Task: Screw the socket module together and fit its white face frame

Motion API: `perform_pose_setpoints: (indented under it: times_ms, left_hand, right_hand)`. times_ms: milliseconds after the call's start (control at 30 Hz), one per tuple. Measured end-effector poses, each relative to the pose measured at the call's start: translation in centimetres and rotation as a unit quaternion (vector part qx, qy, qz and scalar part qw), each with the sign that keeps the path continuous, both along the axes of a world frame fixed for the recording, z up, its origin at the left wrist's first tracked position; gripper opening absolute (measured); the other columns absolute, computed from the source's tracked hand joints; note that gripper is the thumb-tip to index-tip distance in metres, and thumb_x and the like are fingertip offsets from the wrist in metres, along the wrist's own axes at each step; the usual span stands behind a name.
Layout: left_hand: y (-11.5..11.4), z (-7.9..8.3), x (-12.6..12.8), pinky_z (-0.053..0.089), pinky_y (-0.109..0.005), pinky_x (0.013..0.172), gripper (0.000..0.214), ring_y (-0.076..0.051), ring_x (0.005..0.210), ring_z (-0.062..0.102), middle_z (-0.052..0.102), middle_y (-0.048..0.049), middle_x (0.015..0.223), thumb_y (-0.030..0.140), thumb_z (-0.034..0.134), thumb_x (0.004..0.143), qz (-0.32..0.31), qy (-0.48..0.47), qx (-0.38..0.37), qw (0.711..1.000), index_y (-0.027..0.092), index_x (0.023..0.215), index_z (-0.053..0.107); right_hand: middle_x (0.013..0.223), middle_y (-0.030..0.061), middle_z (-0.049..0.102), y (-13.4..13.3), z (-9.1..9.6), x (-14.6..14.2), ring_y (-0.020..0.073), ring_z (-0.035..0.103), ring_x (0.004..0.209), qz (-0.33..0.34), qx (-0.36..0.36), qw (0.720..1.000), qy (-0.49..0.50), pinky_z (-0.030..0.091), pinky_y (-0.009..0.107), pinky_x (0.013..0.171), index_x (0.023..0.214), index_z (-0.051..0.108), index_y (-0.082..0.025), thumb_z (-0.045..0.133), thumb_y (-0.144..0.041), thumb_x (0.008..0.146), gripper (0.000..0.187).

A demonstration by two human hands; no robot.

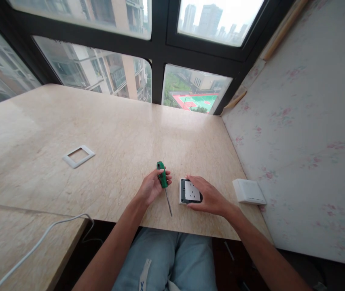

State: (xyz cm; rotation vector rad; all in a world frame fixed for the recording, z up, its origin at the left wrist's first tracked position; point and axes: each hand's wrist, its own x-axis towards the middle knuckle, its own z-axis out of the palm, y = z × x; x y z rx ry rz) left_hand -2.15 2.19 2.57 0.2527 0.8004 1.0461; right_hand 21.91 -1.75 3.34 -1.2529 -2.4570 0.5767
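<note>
My left hand [152, 186] is closed around the green handle of a screwdriver [164, 185], whose metal shaft points down toward the table's front edge. My right hand [210, 197] rests on a white wall socket [188, 190] lying face up on the beige marble table [114, 133], fingers curled over its right and lower edges. The two hands are a short way apart near the front edge.
A white rectangular cover frame [78, 156] lies further left on the table. A white switch plate [248, 191] sits at the right against the floral wall [305, 133]. A white cable [47, 232] hangs off the front left. Large windows stand behind the table.
</note>
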Motion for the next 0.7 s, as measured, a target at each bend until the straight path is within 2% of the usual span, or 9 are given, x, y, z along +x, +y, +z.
perform_pose_setpoints:
  times_ms: [400,567,700]
  left_hand:
    - [0.5,0.0,0.2,0.061,-0.032,0.074,0.011,-0.019,0.071,0.071,0.073,-0.0120,0.084,0.011,0.059,0.082,-0.006,0.000,-0.007,1.000,0.010,0.090,0.067]
    - [0.7,-0.2,0.2,0.061,-0.033,0.076,0.011,-0.019,0.072,0.072,0.073,-0.0121,0.085,0.011,0.060,0.082,-0.009,-0.006,-0.007,1.000,0.009,0.089,0.067]
    - [0.8,0.1,0.3,0.061,-0.034,0.078,0.013,-0.021,0.075,0.073,0.073,-0.0135,0.087,0.009,0.057,0.082,-0.005,-0.003,-0.008,1.000,0.008,0.090,0.068]
  right_hand:
    - [0.154,0.0177,0.043,-0.5,-1.1,0.5,0.0339,0.039,0.143,0.011,0.016,1.000,-0.002,0.031,0.059,0.118,0.157,0.020,-0.021,0.076,-0.041,0.078,0.100]
    - [0.150,0.0179,0.048,-0.6,-1.1,0.0,0.0332,0.044,0.141,-0.008,0.020,1.000,0.010,0.031,0.058,0.118,0.155,0.025,-0.019,0.078,-0.036,0.074,0.098]
    - [0.151,0.0187,0.047,-0.5,-1.3,-0.2,0.0333,0.043,0.141,-0.009,0.022,1.000,0.011,0.030,0.060,0.118,0.157,0.021,-0.019,0.077,-0.036,0.075,0.101]
